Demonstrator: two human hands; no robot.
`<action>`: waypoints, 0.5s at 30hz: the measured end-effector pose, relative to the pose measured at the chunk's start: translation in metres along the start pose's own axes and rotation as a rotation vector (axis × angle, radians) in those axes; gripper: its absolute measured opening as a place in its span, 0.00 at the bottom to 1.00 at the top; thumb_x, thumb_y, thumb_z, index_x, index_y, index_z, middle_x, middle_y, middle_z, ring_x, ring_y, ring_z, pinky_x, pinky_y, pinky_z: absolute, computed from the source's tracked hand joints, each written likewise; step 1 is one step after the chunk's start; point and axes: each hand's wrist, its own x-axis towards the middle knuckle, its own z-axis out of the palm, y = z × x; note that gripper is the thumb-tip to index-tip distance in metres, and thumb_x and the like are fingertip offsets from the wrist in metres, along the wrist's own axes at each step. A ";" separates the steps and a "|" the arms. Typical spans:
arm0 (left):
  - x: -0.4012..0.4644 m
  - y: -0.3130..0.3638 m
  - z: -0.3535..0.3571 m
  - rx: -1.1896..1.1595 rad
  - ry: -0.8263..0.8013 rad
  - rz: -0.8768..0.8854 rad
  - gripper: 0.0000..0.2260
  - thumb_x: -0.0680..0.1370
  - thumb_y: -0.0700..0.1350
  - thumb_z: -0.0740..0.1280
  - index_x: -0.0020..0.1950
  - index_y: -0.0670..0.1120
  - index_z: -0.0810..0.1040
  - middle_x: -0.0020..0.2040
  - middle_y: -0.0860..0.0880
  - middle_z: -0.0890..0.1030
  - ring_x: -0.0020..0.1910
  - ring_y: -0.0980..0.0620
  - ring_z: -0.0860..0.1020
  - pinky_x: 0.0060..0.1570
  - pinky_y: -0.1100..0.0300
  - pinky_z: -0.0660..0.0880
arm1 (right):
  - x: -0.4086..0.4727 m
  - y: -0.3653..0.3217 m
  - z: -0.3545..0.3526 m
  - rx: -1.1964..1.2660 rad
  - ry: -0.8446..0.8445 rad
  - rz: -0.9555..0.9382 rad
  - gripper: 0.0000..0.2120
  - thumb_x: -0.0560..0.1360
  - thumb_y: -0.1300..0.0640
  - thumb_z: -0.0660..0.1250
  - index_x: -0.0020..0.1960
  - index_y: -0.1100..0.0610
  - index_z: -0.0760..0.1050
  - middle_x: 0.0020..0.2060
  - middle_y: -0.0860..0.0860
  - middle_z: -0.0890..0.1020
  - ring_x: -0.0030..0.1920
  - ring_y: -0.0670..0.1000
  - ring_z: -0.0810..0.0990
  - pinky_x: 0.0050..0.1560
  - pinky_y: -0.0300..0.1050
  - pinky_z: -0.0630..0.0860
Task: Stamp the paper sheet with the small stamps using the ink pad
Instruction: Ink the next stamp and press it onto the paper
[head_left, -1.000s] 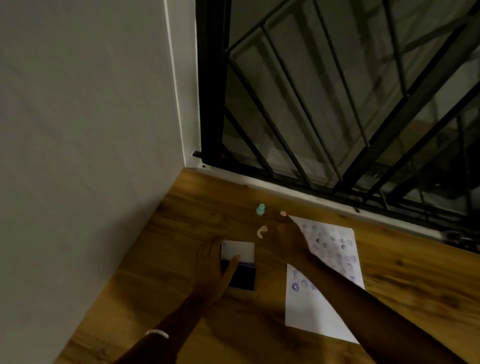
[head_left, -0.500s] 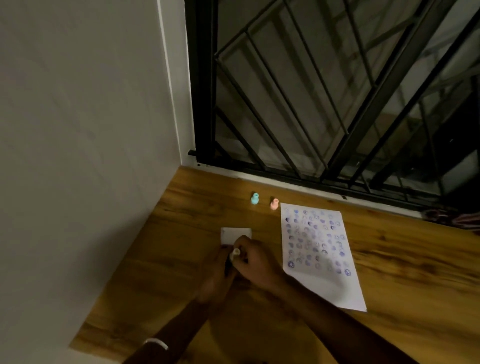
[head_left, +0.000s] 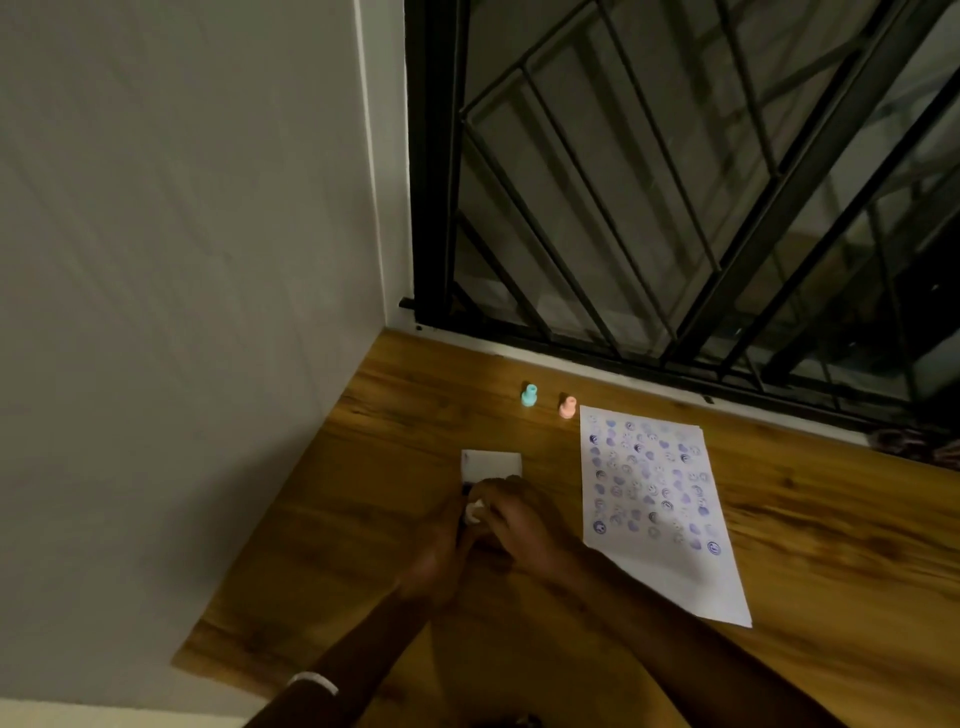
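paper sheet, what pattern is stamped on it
The paper sheet carries rows of small blue-purple round stamps, some smiley faces, filling its upper part; seen in the head view.

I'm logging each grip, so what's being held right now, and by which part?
The right hand pinches a small white stamp by its upper end, over the ink pad. The left hand lies alongside; whether it holds anything cannot be told.

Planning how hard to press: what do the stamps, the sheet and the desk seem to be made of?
Teal stamp and pink stamp: likely moulded plastic, matte pastel, smooth waisted shapes. Paper sheet: thin white paper, flat, covered in blue-purple prints. Desk: wood or wood-look laminate, slight sheen, visible grain; which one I cannot tell.
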 end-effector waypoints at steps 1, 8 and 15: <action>0.000 -0.001 -0.002 -0.026 -0.002 -0.012 0.12 0.80 0.47 0.64 0.63 0.50 0.75 0.56 0.57 0.78 0.52 0.64 0.77 0.47 0.81 0.68 | 0.001 0.001 -0.003 0.001 0.000 -0.013 0.07 0.79 0.55 0.60 0.55 0.51 0.76 0.51 0.52 0.82 0.52 0.50 0.77 0.51 0.45 0.75; -0.004 -0.002 -0.020 0.357 0.150 -0.174 0.12 0.80 0.50 0.62 0.58 0.44 0.76 0.50 0.39 0.82 0.50 0.38 0.80 0.50 0.47 0.76 | 0.000 0.017 -0.021 -0.110 0.002 0.056 0.06 0.79 0.57 0.61 0.52 0.54 0.76 0.51 0.52 0.82 0.53 0.50 0.78 0.52 0.48 0.77; 0.003 0.000 -0.007 0.163 0.141 -0.133 0.05 0.81 0.47 0.60 0.50 0.47 0.73 0.43 0.48 0.79 0.37 0.52 0.76 0.37 0.59 0.71 | 0.006 0.019 -0.003 -0.221 -0.078 0.086 0.09 0.79 0.56 0.59 0.54 0.58 0.76 0.50 0.57 0.81 0.51 0.55 0.77 0.50 0.47 0.73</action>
